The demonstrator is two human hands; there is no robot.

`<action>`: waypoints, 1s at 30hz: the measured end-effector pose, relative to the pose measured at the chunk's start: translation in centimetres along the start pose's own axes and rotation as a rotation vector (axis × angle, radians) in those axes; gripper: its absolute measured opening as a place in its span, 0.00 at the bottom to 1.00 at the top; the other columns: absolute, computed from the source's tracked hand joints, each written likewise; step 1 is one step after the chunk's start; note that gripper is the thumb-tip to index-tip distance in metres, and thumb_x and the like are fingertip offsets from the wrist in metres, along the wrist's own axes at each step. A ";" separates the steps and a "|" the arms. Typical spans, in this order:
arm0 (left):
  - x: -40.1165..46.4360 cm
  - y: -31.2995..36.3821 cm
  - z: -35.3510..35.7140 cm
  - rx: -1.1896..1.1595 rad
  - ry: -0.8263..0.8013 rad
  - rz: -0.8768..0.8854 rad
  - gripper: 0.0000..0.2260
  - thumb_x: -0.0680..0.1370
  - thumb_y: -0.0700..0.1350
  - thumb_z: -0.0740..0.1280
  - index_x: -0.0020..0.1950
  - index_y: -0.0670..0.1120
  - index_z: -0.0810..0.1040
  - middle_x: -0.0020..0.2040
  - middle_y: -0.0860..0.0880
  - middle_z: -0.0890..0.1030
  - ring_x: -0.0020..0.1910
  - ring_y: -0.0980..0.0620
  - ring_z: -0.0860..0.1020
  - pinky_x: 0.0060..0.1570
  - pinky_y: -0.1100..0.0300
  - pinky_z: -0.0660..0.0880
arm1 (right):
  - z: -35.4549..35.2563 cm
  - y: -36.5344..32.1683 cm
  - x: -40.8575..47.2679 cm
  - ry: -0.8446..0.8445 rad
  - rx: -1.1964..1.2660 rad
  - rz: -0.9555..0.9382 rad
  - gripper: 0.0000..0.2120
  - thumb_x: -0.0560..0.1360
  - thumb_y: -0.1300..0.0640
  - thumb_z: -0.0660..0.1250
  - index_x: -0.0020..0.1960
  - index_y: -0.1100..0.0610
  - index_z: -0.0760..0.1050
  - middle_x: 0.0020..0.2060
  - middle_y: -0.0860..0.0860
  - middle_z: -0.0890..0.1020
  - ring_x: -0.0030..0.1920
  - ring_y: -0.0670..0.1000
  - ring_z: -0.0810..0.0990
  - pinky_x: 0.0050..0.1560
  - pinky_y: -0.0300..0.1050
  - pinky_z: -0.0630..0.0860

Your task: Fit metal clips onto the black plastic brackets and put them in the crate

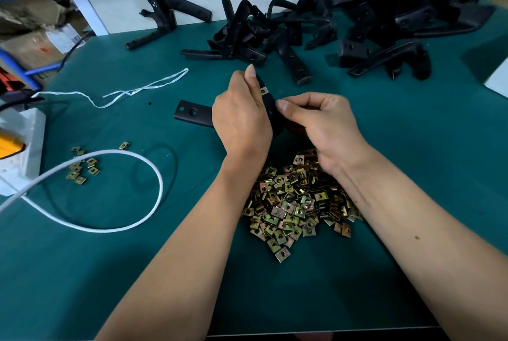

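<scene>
Black plastic bracket (192,114) is gripped by the left hand (242,115) and pinched by the right hand (321,123), a silvery clip (264,91) seated on its edge by the left thumb, with the brassy clip pile (294,200) beneath both wrists.

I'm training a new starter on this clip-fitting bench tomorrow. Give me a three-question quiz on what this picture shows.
1. True or false: both hands hold the same black bracket.
2. Where is the big pile of metal clips?
A. among the spare brackets at the back
B. on the green mat between the forearms
C. in a crate
3. Fill in: a silver clip already sits on the bracket beside the ____ hand's thumb.

Key:
1. True: the left hand and right hand both grip it.
2. B
3. left
</scene>
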State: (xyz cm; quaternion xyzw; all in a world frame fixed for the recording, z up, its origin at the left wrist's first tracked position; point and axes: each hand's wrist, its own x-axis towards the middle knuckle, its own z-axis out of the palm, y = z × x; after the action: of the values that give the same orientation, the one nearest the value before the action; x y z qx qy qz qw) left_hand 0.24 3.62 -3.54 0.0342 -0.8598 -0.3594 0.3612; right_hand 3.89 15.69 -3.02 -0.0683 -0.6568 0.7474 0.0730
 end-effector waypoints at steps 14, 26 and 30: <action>0.5 -0.6 0.4 0.113 0.028 -0.074 0.18 0.87 0.52 0.53 0.41 0.45 0.68 0.35 0.41 0.79 0.33 0.40 0.70 0.35 0.52 0.58 | 0.5 0.7 -0.5 0.042 -0.319 -0.210 0.06 0.79 0.56 0.71 0.50 0.53 0.88 0.40 0.44 0.88 0.45 0.45 0.86 0.53 0.51 0.83; 0.6 -0.2 -0.3 0.173 0.011 -0.064 0.18 0.87 0.50 0.52 0.42 0.44 0.71 0.37 0.37 0.81 0.37 0.34 0.78 0.38 0.49 0.62 | 0.6 0.2 -0.7 -0.115 -0.485 -0.296 0.19 0.82 0.55 0.67 0.35 0.64 0.76 0.28 0.60 0.72 0.32 0.50 0.68 0.38 0.56 0.70; 0.9 -0.3 -0.7 0.233 0.009 -0.008 0.20 0.87 0.50 0.53 0.44 0.41 0.76 0.39 0.36 0.82 0.40 0.33 0.79 0.39 0.50 0.61 | 0.0 -1.1 -0.3 -0.188 -0.595 -0.295 0.06 0.78 0.55 0.72 0.50 0.55 0.87 0.41 0.44 0.87 0.46 0.38 0.83 0.55 0.45 0.81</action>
State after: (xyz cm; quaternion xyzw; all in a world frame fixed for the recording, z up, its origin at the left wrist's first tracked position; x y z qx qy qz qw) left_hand -0.07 2.70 -2.82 0.0809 -0.8939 -0.2583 0.3573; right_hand 4.22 15.79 -1.94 0.0783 -0.8528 0.5073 0.0962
